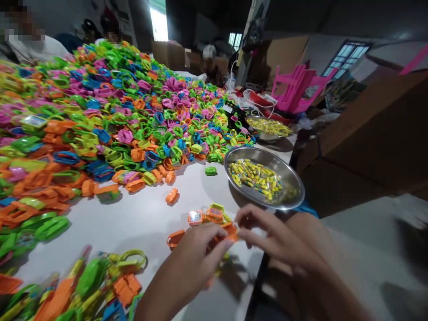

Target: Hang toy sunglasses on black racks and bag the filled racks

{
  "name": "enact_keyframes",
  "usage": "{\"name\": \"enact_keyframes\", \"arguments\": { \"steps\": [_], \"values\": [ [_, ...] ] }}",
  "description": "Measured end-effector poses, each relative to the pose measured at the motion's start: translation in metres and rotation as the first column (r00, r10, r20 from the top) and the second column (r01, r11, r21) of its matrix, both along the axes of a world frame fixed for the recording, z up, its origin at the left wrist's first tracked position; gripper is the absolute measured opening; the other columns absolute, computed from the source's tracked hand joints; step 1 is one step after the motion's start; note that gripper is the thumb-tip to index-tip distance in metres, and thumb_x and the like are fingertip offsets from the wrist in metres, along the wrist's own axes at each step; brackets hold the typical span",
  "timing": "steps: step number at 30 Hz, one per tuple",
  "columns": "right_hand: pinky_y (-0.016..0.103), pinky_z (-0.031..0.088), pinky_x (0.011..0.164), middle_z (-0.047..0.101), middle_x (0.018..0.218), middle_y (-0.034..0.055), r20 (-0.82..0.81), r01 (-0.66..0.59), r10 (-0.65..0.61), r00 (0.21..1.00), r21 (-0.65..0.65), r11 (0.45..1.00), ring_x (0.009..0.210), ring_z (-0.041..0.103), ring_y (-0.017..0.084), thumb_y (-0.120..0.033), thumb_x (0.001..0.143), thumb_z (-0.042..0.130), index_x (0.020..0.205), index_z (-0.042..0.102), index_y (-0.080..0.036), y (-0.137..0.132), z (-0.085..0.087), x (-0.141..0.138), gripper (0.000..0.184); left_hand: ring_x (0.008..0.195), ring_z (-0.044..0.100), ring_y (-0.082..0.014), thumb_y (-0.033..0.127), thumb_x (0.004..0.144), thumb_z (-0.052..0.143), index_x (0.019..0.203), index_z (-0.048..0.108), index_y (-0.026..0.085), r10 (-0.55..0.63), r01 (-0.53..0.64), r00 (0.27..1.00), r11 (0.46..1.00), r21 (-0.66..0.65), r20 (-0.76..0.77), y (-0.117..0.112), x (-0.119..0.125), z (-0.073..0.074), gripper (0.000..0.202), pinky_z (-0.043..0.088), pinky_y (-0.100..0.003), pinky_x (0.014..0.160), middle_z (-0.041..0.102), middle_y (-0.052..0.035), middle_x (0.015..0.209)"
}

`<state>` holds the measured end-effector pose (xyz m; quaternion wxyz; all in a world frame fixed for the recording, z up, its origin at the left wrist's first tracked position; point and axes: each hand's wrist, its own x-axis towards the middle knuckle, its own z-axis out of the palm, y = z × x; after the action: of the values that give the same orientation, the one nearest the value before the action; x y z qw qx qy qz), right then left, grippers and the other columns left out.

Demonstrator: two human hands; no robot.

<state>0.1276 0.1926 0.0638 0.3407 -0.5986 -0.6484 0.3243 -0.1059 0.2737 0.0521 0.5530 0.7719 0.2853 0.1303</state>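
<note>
Between the thumb and fingers of my left hand (pixel 203 252) is an orange plastic toy watch (pixel 230 231), partly covered by those fingers. My right hand (pixel 272 234) meets it from the other side, its fingertips pinched at the watch's right end. Just beyond the hands lie a toy watch with a shiny square face (pixel 195 217) and an orange and yellow-green one (pixel 215 213). An orange band (pixel 175 239) rests by my left knuckles. Under the hands, some small yellow pieces are partly hidden and blurred.
A huge heap of colourful toy watches (pixel 133 120) covers the table's far left. More lie at the near left (pixel 92 276). A metal bowl (pixel 292 189) of yellow wrapped pieces stands at right, another bowl (pixel 267 133) behind it. Cardboard boxes (pixel 374 120), a pink stool (pixel 294 89) and other people are around.
</note>
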Motion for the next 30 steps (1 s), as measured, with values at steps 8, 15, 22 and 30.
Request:
{"name": "enact_keyframes", "arguments": {
  "steps": [8,15,22,30],
  "values": [
    [0.035,0.056,0.081,0.071,0.090,0.0049,0.560,0.112,-0.102,0.822,0.017,0.994,0.083,0.067,0.020,-0.032,0.102,0.072,0.092,0.068,-0.018,0.129,-0.033,0.106,0.018,0.072,0.060,-0.0167,0.054,0.097,0.064,0.101,0.078,0.024,0.217,-0.203,0.970,0.971,-0.123,0.109,0.005,0.000,-0.005,0.033,0.046,-0.028,0.067,0.071,-0.0017,0.086],
    [0.037,0.059,0.083,0.071,0.104,0.0033,0.703,0.079,0.023,0.711,-0.113,0.990,0.087,0.068,0.018,-0.042,0.107,0.069,0.110,0.070,-0.018,0.127,-0.051,0.099,0.024,0.056,0.053,-0.0126,0.057,0.093,0.070,0.094,0.073,0.019,0.266,-0.184,0.936,0.927,-0.327,0.228,0.004,-0.003,-0.010,0.038,0.044,-0.023,0.053,0.066,0.0005,0.066],
    [0.034,0.046,0.075,0.068,0.093,0.0080,0.691,0.232,-0.166,0.704,-0.003,0.973,0.081,0.059,0.022,-0.025,0.102,0.056,0.095,0.059,-0.020,0.101,-0.016,0.090,0.009,0.070,0.063,-0.0118,0.046,0.093,0.076,0.085,0.073,0.019,0.452,-0.383,0.834,0.887,-0.257,0.318,-0.004,-0.004,0.002,0.028,0.050,-0.019,0.065,0.067,0.0013,0.074],
    [0.030,0.055,0.095,0.073,0.118,0.0038,0.187,0.058,-0.066,0.980,0.044,0.997,0.110,0.069,0.020,-0.041,0.117,0.044,0.124,0.062,-0.027,-0.005,0.034,-0.027,0.024,0.074,0.072,-0.0083,0.020,0.099,0.070,0.092,0.077,0.024,0.263,-0.410,0.829,0.886,0.217,0.493,0.004,0.001,-0.012,0.011,0.056,-0.014,0.072,0.078,0.0041,0.087]
  ]
}}
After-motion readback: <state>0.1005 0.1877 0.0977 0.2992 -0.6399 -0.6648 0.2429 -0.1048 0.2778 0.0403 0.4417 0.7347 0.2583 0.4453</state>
